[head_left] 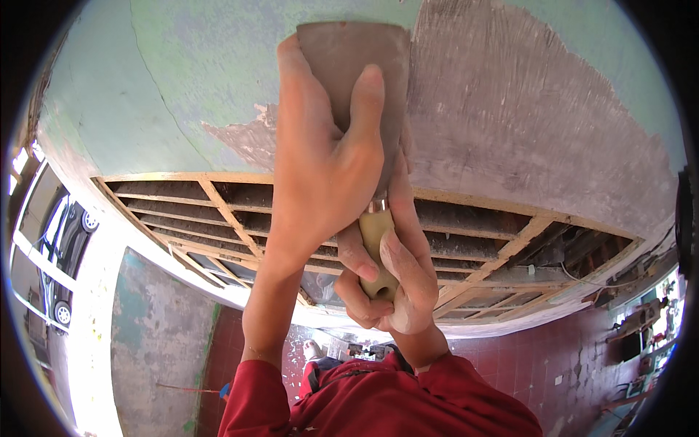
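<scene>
I hold a wide putty knife with both hands, its grey metal blade (pixel 357 51) pointing up against a painted surface (pixel 182 73). My left hand (pixel 320 160) is closed on the blade, thumb flat on its near face and another finger along its left edge. Lower down, my right hand (pixel 411 269) wraps the yellowish handle (pixel 376 237), and pale dust coats its fingers. Right of the blade, a large bare grey-brown patch (pixel 517 109) shows scrape marks. Green paint stays around that patch, with a ragged edge left of my left wrist. The blade's far face is hidden.
A wooden frame with slats (pixel 211 207) borders the painted surface, with dark gaps between. A thin wire (pixel 582 280) hangs at the right. Below lies a red tiled floor (pixel 510 371). A patchy grey-green wall (pixel 156 328) stands at the left, and a dark car (pixel 69 255) is outside.
</scene>
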Demonstrator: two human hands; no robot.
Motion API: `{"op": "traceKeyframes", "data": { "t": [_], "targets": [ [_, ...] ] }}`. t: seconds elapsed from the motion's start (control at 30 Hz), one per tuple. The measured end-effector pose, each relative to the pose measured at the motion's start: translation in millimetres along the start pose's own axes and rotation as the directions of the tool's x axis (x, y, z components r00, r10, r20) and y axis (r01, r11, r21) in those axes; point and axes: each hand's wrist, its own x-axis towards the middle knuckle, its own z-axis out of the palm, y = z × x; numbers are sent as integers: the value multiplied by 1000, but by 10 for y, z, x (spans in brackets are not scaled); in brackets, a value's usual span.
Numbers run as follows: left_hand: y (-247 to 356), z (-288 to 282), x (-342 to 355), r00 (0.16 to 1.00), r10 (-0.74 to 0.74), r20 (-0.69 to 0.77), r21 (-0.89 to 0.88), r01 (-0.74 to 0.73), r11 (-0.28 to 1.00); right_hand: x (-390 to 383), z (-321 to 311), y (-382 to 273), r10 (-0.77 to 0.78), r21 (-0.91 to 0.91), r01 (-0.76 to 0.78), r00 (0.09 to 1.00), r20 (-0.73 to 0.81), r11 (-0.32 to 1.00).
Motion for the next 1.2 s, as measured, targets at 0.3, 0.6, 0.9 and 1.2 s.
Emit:
{"op": "traceKeyframes", "data": {
  "t": [0.3, 0.6, 0.9, 1.2],
  "targets": [
    [43, -20, 19, 994, 100, 49, 102, -105, 989, -11, 50, -9, -11, 27, 11, 1000, -4, 1000],
    [45, -26, -6, 991, 118, 66, 96, -124, 988, -28, 38, -14, -7, -6, 7, 1000, 13, 1000],
    [37, -1, -146, 996, -35, 85, -12, 36, 999, -293, -60, 143, -50, -267, 35, 998, -50, 963],
    [106, 51, -99, 993, -56, 104, -116, 68, 991, -280, -338, 192, -167, -248, 202, 974, 154, 947]
  ]
}}
